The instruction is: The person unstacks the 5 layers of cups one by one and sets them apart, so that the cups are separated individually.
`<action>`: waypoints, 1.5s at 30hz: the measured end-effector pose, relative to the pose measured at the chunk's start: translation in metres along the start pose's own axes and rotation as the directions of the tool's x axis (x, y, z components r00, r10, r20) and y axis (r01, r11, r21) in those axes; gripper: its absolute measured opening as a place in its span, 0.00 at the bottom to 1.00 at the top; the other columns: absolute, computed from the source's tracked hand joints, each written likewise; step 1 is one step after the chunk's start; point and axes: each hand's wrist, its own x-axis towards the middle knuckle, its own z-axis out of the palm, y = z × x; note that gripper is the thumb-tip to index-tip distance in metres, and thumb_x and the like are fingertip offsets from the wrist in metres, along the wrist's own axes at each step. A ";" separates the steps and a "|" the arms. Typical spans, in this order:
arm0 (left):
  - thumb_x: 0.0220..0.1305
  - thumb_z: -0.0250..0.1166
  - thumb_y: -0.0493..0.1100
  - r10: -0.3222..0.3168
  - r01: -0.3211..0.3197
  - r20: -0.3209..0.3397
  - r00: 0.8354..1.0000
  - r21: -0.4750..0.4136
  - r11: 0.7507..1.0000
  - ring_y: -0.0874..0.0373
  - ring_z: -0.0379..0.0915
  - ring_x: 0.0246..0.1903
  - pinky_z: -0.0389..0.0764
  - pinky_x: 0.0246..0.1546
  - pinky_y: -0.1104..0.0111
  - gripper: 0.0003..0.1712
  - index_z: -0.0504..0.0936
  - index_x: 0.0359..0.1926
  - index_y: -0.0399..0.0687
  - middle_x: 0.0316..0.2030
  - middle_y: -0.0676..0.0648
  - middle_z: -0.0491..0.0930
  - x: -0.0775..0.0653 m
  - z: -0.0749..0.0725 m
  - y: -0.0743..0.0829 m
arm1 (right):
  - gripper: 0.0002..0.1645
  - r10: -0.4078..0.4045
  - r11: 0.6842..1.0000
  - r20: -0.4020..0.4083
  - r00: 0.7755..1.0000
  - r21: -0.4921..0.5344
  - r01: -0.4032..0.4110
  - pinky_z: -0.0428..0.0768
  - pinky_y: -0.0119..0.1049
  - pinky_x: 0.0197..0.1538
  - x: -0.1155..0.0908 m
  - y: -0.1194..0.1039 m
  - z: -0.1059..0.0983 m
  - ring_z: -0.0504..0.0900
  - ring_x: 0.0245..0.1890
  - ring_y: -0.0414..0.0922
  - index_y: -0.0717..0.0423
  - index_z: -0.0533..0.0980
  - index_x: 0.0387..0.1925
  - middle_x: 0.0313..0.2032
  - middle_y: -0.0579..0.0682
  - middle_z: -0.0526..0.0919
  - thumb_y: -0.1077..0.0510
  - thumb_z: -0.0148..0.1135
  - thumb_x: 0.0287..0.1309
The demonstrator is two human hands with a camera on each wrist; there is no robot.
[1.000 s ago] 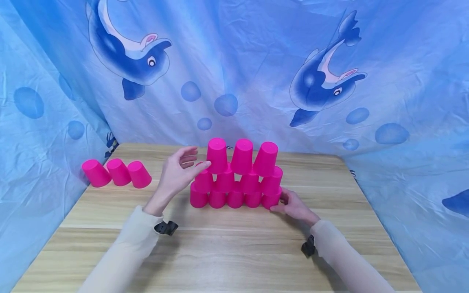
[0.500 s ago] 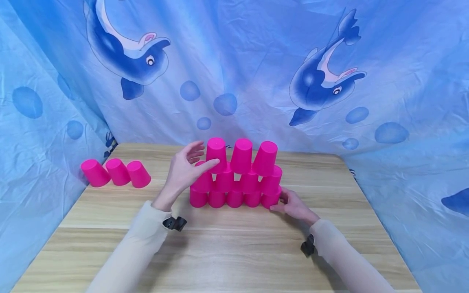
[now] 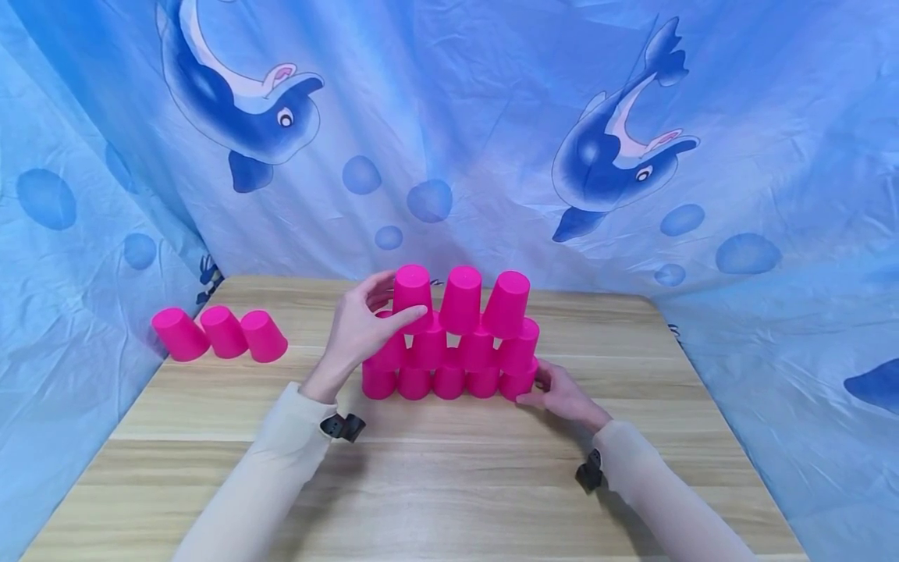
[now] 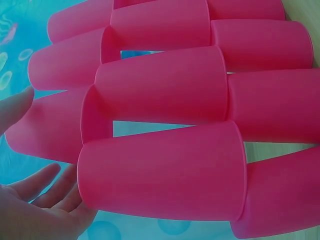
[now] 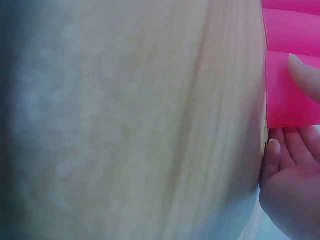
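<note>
Upside-down pink cups stand stacked in three rows: several in the bottom row (image 3: 448,382), several in the middle row (image 3: 476,350), three on top. My left hand (image 3: 360,326) is around the top row's left cup (image 3: 411,286). Its thumb lies across the cup's front, and the fingers reach behind on the left. In the left wrist view this cup (image 4: 47,122) sits between thumb and fingers. Low at the right end, my right hand (image 3: 565,394) holds the bottom row's last cup (image 3: 516,384), thumb in front and fingers at its far side, partly hidden.
Three more pink cups (image 3: 225,333) stand upside down in a short row at the table's left. The stack and cups rest on a wooden table (image 3: 449,484). A blue dolphin-printed cloth (image 3: 477,101) hangs behind and at both sides.
My left hand has moved right and slightly up, bringing its thumb across the top left cup and its fingers behind it. The right hand and the cups stay in place.
</note>
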 end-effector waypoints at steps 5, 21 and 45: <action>0.48 0.75 0.58 0.013 -0.013 0.002 1.000 0.009 1.000 0.54 0.75 0.49 0.75 0.52 0.59 0.42 0.72 0.62 0.50 0.52 0.50 0.77 0.001 0.001 0.000 | 0.38 0.000 1.000 -0.005 1.000 -0.007 0.000 0.69 0.54 0.59 0.001 0.002 0.000 0.73 0.56 0.48 0.43 0.70 0.61 0.55 0.44 0.76 0.56 0.75 0.46; 0.54 0.73 0.50 0.106 -0.108 -0.076 0.991 -0.030 0.994 0.54 0.78 0.42 0.77 0.48 0.56 0.29 0.78 0.56 0.47 0.43 0.48 0.81 -0.001 -0.013 0.006 | 0.37 0.002 0.999 0.009 1.000 0.047 -0.002 0.68 0.55 0.59 0.000 0.000 0.001 0.74 0.55 0.50 0.47 0.70 0.61 0.54 0.47 0.77 0.60 0.74 0.48; 0.55 0.71 0.53 -0.027 0.058 -0.315 0.949 0.091 0.994 0.51 0.77 0.43 0.78 0.45 0.67 0.30 0.78 0.54 0.41 0.43 0.42 0.80 -0.004 -0.056 -0.054 | 0.37 -0.005 0.999 0.010 1.000 0.032 0.004 0.69 0.53 0.59 -0.002 -0.002 0.001 0.74 0.55 0.49 0.46 0.70 0.60 0.53 0.46 0.77 0.60 0.74 0.48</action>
